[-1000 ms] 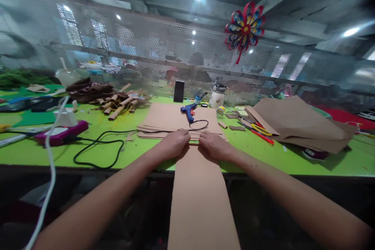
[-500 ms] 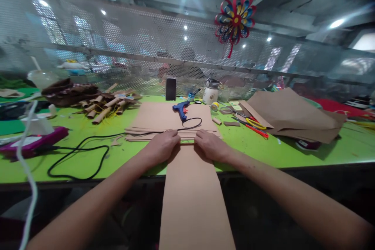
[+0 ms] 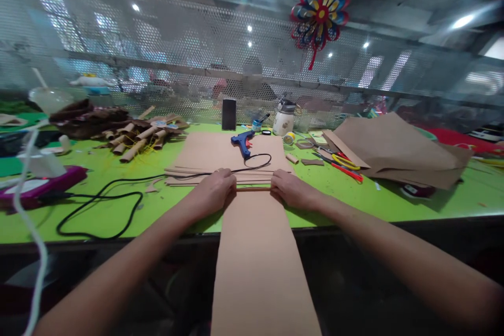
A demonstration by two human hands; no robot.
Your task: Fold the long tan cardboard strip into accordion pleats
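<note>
A long brown cardboard strip [image 3: 260, 252] runs from the green table [image 3: 118, 210] over its front edge toward me. Its far end is curled into a narrow roll [image 3: 252, 188]. My left hand [image 3: 214, 191] is closed on the left end of that roll, fingers curled over it. At the roll's right end my right hand [image 3: 289, 189] grips the same way. Just beyond the roll lies a stack of flat cardboard sheets [image 3: 212, 160], and a blue glue gun [image 3: 242, 142] rests on them with its black cord [image 3: 98, 205] trailing left.
Rolled cardboard tubes [image 3: 134, 139] lie at back left, a pink box [image 3: 43, 181] at far left. Scissors [image 3: 342, 163] and crumpled brown paper [image 3: 397, 155] sit on the right. A black box [image 3: 229, 114] and a white jar [image 3: 283, 121] stand before the mesh wall.
My hands have slid apart along the roll toward its two ends. The camera has shifted slightly; nothing else on the table moved.
</note>
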